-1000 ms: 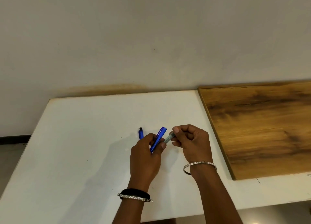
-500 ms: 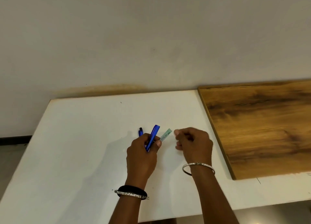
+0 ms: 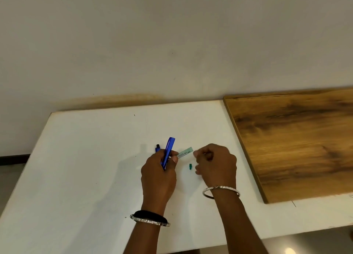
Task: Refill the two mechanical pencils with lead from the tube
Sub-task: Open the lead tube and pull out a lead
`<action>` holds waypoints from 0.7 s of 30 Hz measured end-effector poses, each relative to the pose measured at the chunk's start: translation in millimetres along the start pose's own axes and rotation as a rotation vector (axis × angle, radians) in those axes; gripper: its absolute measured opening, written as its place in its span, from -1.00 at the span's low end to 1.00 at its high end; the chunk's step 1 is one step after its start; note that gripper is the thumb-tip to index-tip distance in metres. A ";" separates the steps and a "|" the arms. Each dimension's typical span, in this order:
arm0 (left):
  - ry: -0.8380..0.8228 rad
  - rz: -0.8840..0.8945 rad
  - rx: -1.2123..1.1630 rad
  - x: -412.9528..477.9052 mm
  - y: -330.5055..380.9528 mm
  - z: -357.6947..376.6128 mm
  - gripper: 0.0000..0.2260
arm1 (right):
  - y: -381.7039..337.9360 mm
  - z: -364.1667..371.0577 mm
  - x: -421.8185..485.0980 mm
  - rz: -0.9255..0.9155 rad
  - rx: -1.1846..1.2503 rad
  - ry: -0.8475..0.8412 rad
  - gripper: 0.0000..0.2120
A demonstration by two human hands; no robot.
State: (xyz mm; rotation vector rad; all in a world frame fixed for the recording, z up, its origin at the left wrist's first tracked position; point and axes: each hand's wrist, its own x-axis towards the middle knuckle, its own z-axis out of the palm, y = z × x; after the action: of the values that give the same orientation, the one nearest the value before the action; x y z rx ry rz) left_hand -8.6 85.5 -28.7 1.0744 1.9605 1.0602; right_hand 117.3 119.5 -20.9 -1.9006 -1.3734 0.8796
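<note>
My left hand (image 3: 158, 175) grips a blue mechanical pencil (image 3: 169, 148), which points up and away from me. The same hand pinches the pale green lead tube (image 3: 184, 153) between thumb and fingers, its open end aimed right. A small green cap (image 3: 190, 167) lies on the white table (image 3: 86, 158) between my hands. My right hand (image 3: 215, 164) hovers just right of the tube's end, fingers curled with nothing visible in them. The second blue pencil (image 3: 157, 148) lies on the table behind my left hand, mostly hidden.
A brown wooden board (image 3: 296, 143) lies on the right part of the table, its edge close to my right hand. A plain wall rises behind the table. The table's front edge runs under my forearms.
My right hand pulled the cap off the tube and moved right. The green cap now lies on the table. My left hand has turned the pencil more upright while keeping hold of the tube.
</note>
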 end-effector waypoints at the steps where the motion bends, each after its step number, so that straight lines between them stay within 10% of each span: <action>1: 0.009 0.007 0.022 -0.1 -0.1 0.7 -0.86 | -1.5 -1.9 1.4 0.027 0.129 0.004 -0.93; 21: 0.115 0.212 -0.140 -2.7 19.4 -7.8 -0.83 | -9.8 -14.1 -3.9 0.441 0.967 -0.369 -0.84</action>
State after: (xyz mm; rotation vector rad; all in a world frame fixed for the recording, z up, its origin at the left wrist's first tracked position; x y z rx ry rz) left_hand -7.1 87.0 -7.7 1.1856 1.8583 1.3789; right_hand 122.4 116.8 -4.3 -1.2866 -0.4770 1.7738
